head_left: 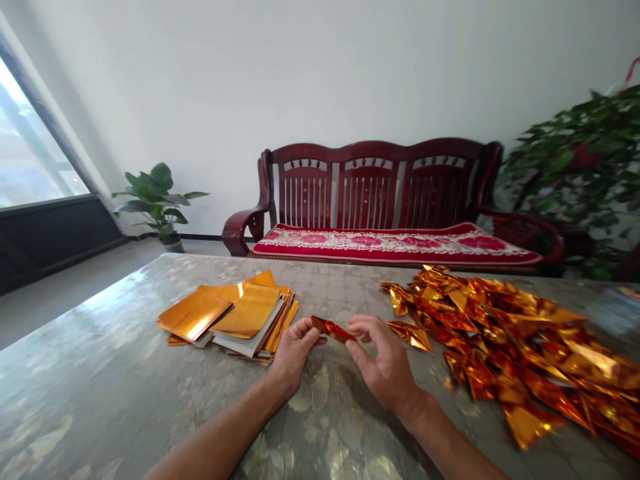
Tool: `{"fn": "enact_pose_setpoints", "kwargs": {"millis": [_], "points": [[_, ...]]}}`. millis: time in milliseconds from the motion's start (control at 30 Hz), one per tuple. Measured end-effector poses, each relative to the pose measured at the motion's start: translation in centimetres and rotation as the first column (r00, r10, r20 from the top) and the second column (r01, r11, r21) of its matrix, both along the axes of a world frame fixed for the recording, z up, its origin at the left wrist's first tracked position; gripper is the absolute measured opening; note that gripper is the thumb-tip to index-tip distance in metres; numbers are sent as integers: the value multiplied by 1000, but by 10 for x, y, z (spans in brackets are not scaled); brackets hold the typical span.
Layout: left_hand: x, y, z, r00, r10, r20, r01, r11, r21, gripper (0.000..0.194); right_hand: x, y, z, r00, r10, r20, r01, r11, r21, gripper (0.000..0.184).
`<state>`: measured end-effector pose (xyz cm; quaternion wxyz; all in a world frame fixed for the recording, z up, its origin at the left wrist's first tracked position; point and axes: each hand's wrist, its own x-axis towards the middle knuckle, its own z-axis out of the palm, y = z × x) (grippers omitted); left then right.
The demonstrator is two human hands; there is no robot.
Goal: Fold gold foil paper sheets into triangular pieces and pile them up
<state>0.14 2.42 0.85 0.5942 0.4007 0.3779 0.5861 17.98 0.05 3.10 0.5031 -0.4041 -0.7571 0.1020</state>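
Between my two hands is a folded piece of gold foil paper (332,329), held a little above the table. My left hand (296,350) pinches its left end between thumb and fingers. At the right end, my right hand (384,365) has thumb and fingers closed on the foil. A stack of flat gold foil sheets (250,312), some showing pale grey sides, lies to the left of my left hand. Right of my right hand spreads a large heap of folded gold foil pieces (500,333), with one single folded piece (411,335) closest to my fingers.
The table (125,387) has a patterned, glossy grey cover. Beyond it stands a dark red wooden bench (367,193) with a red floral cushion (390,243). A potted plant (159,200) is at the back left, leafy vines (585,167) at the right. Clear plastic (613,310) lies at the right edge.
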Motion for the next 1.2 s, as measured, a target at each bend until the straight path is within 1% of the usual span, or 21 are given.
{"fn": "enact_pose_setpoints", "kwargs": {"millis": [100,200,300,433,633,733,800,900,967,1067,1133,1200], "points": [[-1,0,1,996,-27,90,27,1000,-1,34,2,-1,-1,997,-16,77,8,994,109,19],[0,-1,1,987,-59,150,59,998,3,31,2,1,-3,992,-39,122,18,986,165,22],[1,-3,1,978,-88,188,88,996,9,31,2,3,-5,988,-57,144,31,984,176,19],[1,-3,-1,974,-114,197,112,994,19,32,3,5,-9,989,-44,144,15,981,192,17],[-1,-2,-6,968,-111,223,115,993,-8,40,5,7,-12,989,-65,136,30,969,246,16],[-2,-4,-7,975,-120,187,117,993,31,40,6,9,-13,986,-83,143,45,967,251,17],[-2,-4,-7,983,-127,134,120,991,59,34,6,10,-13,986,-81,146,43,967,250,17],[-1,-3,-10,993,-103,55,101,994,38,25,7,10,-14,985,-58,160,17,969,247,18],[-1,-1,-11,997,-69,33,69,998,11,24,8,10,-16,984,-44,175,-2,968,252,18],[0,-1,-11,999,-44,10,44,999,20,22,10,10,-18,981,-41,189,-10,965,263,19],[-1,-1,-11,998,-48,-28,48,999,19,22,10,10,-18,980,-45,192,-7,964,264,19],[-2,-1,-10,997,-25,-75,26,1000,9,29,11,10,-17,981,-56,186,4,964,266,19]]}}
